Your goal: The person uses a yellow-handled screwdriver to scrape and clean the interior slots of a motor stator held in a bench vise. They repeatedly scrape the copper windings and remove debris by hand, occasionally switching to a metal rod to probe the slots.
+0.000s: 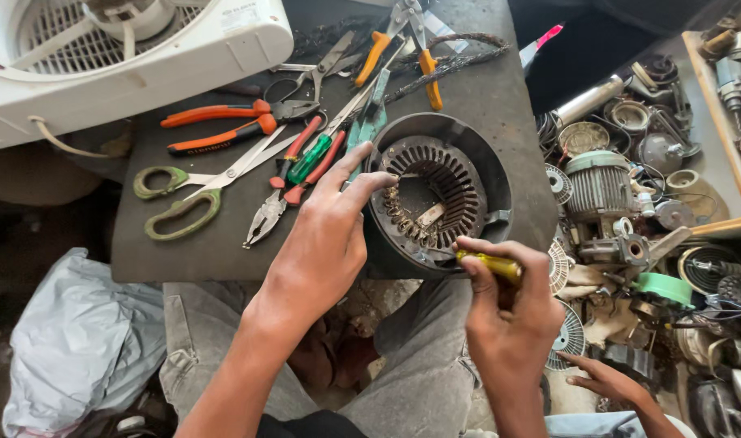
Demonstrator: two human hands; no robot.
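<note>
— What's on the dark work board?

— A round motor stator at its near right edge; the left hand lies spread, fingers apart, on its rim; the right hand is clenched on a yellow-handled tool at the near rim.

— How far along?

— Slots look mostly bare (a few scraps remain); clearing seems nearly done.

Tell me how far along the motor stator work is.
Done: stator housing lies open on the dark board, no copper coils visible. In hand: left hand steadies its rim; right hand holds a yellow-handled tool at its edge. Left: paper scraps in the slots.
</note>
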